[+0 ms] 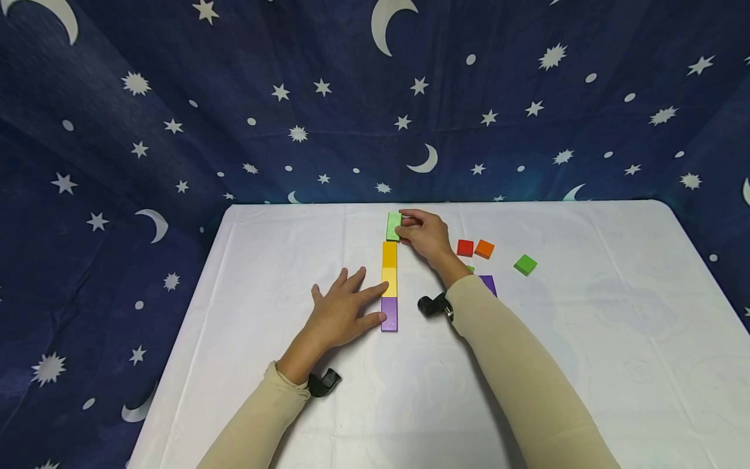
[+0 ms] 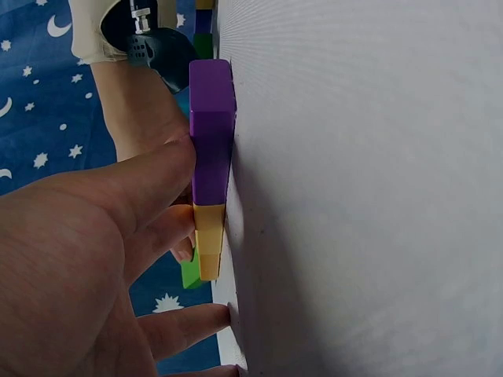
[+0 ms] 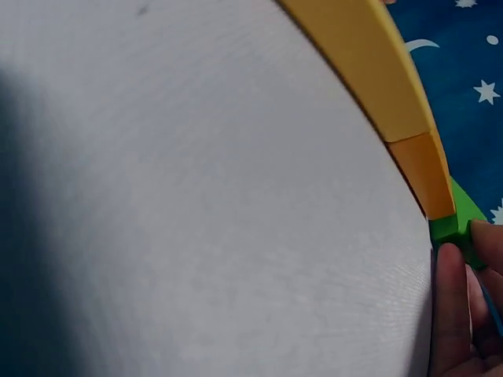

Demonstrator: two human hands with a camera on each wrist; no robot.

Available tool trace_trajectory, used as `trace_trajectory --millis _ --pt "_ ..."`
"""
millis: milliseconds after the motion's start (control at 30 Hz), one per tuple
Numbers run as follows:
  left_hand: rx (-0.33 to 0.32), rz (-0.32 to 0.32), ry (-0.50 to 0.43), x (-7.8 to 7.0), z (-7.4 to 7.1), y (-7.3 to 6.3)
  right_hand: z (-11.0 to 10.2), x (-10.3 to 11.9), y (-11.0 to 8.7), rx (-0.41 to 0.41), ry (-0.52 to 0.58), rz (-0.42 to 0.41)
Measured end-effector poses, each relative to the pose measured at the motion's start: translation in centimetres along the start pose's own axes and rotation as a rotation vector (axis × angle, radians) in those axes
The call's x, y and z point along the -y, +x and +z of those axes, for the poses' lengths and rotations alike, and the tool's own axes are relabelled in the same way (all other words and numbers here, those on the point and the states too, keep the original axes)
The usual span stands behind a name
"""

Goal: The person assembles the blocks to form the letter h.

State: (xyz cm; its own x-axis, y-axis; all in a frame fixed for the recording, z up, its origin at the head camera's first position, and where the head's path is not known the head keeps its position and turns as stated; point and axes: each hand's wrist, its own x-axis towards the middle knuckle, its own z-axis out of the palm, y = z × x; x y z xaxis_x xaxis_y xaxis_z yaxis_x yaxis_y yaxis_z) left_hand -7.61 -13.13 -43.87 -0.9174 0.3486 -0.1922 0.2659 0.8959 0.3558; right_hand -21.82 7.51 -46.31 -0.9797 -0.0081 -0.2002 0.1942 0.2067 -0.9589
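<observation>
A purple block, a yellow block and an orange block lie end to end in a straight row on the white table. With fingers spread, my left hand rests at the row's left side, its thumb at the purple block and its index finger on the yellow one. At the far end, my right hand pinches a light green block between thumb and fingers. That block sits slightly tilted, right by the orange block's end. In the right wrist view the green block meets the orange block's end.
Right of the row lie a red block, an orange block and a green block. Another purple block is partly hidden by my right forearm. A dark curtain with moons and stars hangs behind the table.
</observation>
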Motion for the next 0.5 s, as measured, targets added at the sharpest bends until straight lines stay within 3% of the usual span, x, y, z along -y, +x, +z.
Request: trace_trajectory --millis 367,500 --pt "-0.009 0.004 -0.010 -0.01 0.01 0.02 -0.43 0.01 0.23 0.071 -0.179 -0.008" --pt "-0.010 0.002 -0.010 -0.03 0.02 0.00 -0.70 -0.05 0.21 0.101 -0.187 -0.014"
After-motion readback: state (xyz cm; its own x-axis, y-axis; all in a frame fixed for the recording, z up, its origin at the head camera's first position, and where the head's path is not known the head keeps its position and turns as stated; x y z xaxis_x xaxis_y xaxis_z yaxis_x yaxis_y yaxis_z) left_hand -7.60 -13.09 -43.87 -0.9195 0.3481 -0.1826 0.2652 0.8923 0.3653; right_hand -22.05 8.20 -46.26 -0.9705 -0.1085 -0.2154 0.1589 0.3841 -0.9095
